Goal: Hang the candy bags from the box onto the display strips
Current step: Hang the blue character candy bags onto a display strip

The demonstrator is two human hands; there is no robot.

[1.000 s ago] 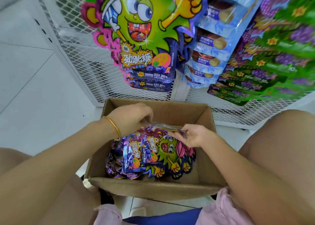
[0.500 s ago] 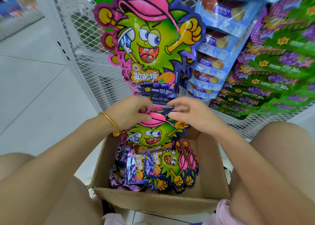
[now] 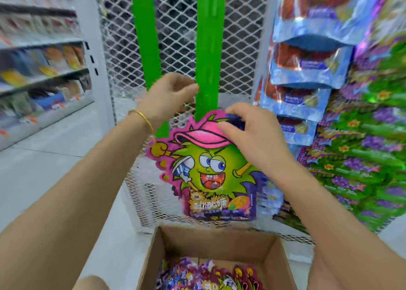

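A candy bag [image 3: 211,171] printed with a green cartoon face and a pink cap hangs in front of the white mesh panel. My right hand [image 3: 248,133] grips its top edge at the cap, just under the lower end of the right green display strip [image 3: 209,48]. With curled fingers, my left hand [image 3: 171,96] pinches that strip's left edge a little higher. A second green strip [image 3: 145,37] hangs to the left, partly behind my left hand. The open cardboard box [image 3: 219,243] sits below with several more candy bags [image 3: 208,276] inside.
Blue snack bags [image 3: 303,96] and green and purple bags [image 3: 369,157] hang in columns on the right. The white mesh panel [image 3: 241,37] stands behind the strips. Store shelves [image 3: 39,70] line the left, with pale floor [image 3: 55,157] in front of them.
Both hands have lifted a bag out of the box and up to the right green strip. The view has tilted upward, so the box now sits at the bottom edge.
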